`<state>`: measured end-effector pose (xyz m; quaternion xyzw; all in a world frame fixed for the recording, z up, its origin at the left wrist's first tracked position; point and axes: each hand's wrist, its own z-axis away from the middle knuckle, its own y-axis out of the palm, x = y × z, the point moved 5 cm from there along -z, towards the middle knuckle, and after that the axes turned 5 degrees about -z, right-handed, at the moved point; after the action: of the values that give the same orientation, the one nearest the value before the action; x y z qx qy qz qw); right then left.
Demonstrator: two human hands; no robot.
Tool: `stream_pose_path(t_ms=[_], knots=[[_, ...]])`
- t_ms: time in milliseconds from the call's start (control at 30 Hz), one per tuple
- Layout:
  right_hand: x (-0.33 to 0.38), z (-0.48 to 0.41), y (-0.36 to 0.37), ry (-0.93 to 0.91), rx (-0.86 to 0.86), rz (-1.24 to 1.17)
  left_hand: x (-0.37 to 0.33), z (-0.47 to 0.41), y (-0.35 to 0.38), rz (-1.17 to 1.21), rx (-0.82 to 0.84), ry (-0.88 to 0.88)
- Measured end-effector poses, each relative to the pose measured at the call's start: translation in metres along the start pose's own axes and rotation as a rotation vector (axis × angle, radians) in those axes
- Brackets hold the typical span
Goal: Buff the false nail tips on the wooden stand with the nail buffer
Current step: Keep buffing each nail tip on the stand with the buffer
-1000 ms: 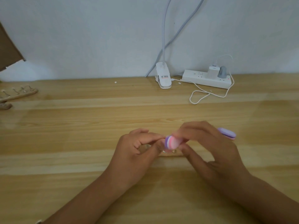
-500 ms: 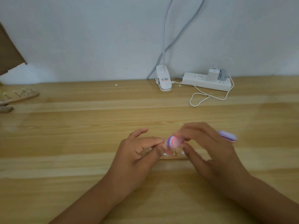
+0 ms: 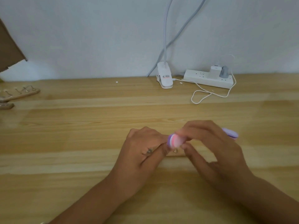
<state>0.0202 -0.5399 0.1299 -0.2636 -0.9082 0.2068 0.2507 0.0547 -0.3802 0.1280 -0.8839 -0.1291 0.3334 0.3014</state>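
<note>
a head-worn view looks down on a pale, glossy wooden table point(image 3: 80, 143) with long straight grain. at the far left a torn brown cardboard flap point(image 3: 8, 49) hangs into view. under it lies a second stand point(image 3: 21, 93), a thin curved strip of wood with small wire clips standing up, well apart from the hands.

near the middle, the left hand point(image 3: 144, 152) rests on the table, its fingers curled round the left end of the wooden stand point(image 3: 175, 154). a small metal clip point(image 3: 149, 151) shows between those fingers. only a short bare stretch of this stand shows between the two hands.

at the back, by the white wall, sits a white plastic lamp clamp point(image 3: 165, 77).

the nail buffer point(image 3: 175, 141) is a soft padded bar with rounded ends, banded purple, pink and white. it lies just above the stand, its left end blurred. the right hand point(image 3: 210, 147) grips it, thumb below and fingers curled over the top, and the purple far end pokes out past the knuckles. the false nail tips are too small and hidden to make out.

at the back right lie a white power strip point(image 3: 208, 78) and a looped white cable point(image 3: 210, 94).

judging by the blur and the grip, buffing is the step in hand. the next stroke likely calls for light, short passes with the stand pinned firm, as thin tips may flex or pop off.
</note>
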Motion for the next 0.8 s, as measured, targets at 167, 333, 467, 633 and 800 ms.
stream_pose_path(t_ms=[167,333,467,633,800], knots=[[-0.014,-0.001,-0.004,0.066,0.011,0.08,0.004,0.0,-0.002,0.057,-0.011,0.0],[0.006,0.001,0.004,-0.043,0.015,0.007,0.003,-0.001,0.0,0.09,0.021,0.019],[-0.014,-0.001,-0.001,0.062,0.049,0.046,0.007,0.001,-0.001,0.094,0.018,-0.047],[0.0,0.002,0.003,0.009,0.023,-0.01,0.007,0.0,-0.001,0.117,-0.002,-0.048],[-0.015,-0.001,-0.001,0.082,0.046,0.081,0.01,0.003,0.0,0.187,0.002,-0.109]])
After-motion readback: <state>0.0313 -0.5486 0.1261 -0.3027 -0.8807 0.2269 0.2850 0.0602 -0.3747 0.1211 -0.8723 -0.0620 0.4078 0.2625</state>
